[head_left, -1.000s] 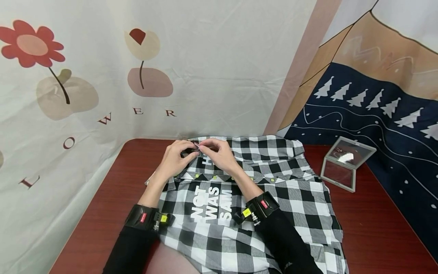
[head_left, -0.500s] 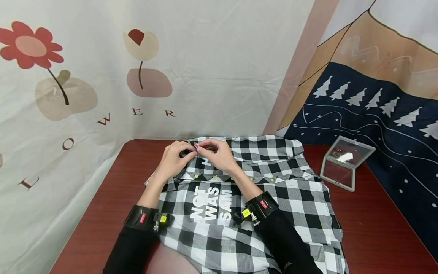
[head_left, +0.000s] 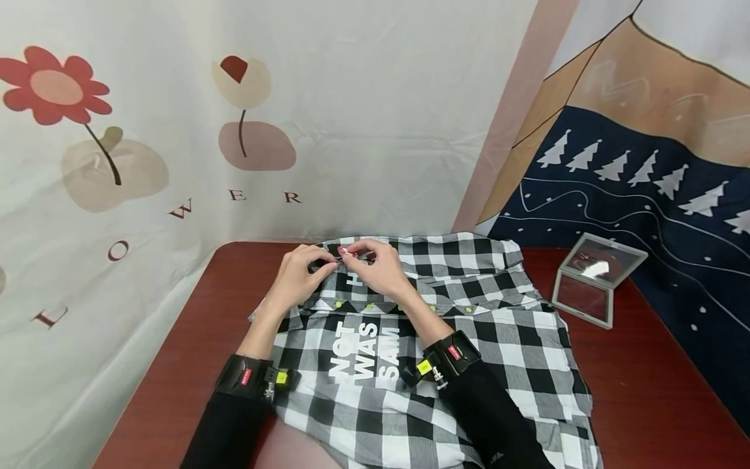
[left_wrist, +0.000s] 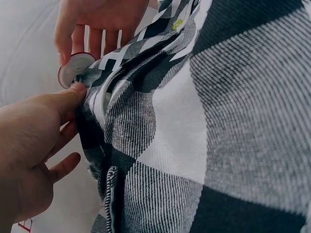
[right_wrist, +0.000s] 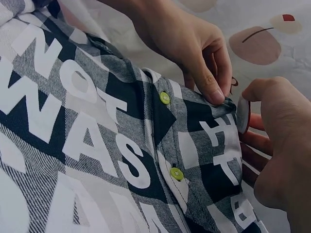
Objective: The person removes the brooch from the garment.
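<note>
Shirt (head_left: 410, 339) edge pinched, seemingly, between both hands.

woven cloth on glossy wood

the checked shirt (head_left: 469, 339) is seen as matt ribbed cloth; the table (head_left: 644, 391) as polished wood.

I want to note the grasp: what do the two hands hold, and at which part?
The left hand pinches the checked shirt at its far edge. The right hand pinches a round disc with a red rim there, by its edge.
</note>
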`<state>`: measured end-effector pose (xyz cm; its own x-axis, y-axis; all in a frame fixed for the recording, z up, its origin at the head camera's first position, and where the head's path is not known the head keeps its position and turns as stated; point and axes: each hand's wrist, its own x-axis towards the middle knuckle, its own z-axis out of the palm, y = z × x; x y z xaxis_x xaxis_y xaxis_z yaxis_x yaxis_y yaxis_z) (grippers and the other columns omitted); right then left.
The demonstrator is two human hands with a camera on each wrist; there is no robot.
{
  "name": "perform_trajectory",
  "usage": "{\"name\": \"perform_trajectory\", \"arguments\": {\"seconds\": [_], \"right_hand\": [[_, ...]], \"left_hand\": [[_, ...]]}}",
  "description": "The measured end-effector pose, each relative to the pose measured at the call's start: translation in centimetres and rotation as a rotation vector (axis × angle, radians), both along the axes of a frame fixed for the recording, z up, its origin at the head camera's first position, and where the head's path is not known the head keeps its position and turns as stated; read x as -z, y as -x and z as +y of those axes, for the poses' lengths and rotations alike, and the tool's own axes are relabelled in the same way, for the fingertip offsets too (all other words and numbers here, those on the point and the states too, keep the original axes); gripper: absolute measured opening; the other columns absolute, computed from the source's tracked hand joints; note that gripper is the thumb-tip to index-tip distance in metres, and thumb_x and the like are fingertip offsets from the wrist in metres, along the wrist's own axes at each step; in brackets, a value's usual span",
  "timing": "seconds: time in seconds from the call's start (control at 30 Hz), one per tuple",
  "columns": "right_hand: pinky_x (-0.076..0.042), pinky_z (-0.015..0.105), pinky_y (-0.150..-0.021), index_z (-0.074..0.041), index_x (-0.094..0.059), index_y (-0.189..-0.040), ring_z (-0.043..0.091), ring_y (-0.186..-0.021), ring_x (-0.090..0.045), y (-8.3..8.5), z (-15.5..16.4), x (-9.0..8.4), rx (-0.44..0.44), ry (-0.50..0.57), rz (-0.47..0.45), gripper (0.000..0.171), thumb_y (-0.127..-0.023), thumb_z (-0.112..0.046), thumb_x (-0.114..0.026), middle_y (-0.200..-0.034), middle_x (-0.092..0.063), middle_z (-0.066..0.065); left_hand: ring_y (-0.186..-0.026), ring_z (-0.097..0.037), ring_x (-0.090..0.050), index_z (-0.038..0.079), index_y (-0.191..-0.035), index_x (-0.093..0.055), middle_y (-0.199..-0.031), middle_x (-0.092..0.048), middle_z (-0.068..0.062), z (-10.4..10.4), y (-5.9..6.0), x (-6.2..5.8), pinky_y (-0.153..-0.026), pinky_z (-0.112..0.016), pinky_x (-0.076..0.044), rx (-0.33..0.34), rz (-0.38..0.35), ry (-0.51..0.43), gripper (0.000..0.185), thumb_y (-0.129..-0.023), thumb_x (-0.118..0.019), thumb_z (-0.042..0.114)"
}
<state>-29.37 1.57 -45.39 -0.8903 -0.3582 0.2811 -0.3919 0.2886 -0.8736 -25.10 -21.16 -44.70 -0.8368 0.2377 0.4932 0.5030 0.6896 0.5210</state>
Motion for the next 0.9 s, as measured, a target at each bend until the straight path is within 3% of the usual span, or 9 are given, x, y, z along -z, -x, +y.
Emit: {"name": "perform_trajectory", "arguments": {"seconds": [0.17,0.6,0.9], "right_hand": [[-0.061,0.05,-0.11,-0.016,-0.084,-0.119,0.024,-0.111,-0.077,0.2,0.4,0.0,0.026,0.007,0.032,0.024,-0.106,-0.035,-0.078,-0.12,-0.083,0.004],[-0.058,0.052,-0.112,-0.015,-0.084,-0.118,0.026,-0.11,-0.076,0.2,1.1,-1.8,0.066,0.104,0.015,0.024,-0.104,-0.033,-0.076,-0.112,-0.084,0.004],[-0.06,0.049,-0.108,-0.012,-0.083,-0.121,0.026,-0.112,-0.076,-0.1,1.7,-2.6,0.06,0.085,0.021,0.025,-0.106,-0.031,-0.076,-0.116,-0.084,0.009]], "left_hand": [[-0.106,-0.04,-0.074,0.005,-0.107,-0.087,-0.105,-0.084,-0.013,0.2,-0.3,0.0,-0.093,-0.054,-0.06,-0.005,-0.018,-0.011,0.007,-0.101,-0.086,0.01],[-0.112,-0.039,-0.074,0.008,-0.112,-0.086,-0.113,-0.084,-0.012,-0.1,-0.2,-0.1,-0.093,-0.055,-0.059,-0.041,-0.071,0.07,0.01,-0.104,-0.084,0.015],[-0.135,-0.042,-0.068,0.006,-0.138,-0.079,-0.141,-0.077,-0.018,0.2,-1.3,-1.1,-0.113,-0.065,-0.055,-0.024,-0.13,0.147,0.033,-0.108,-0.079,0.022]]}}
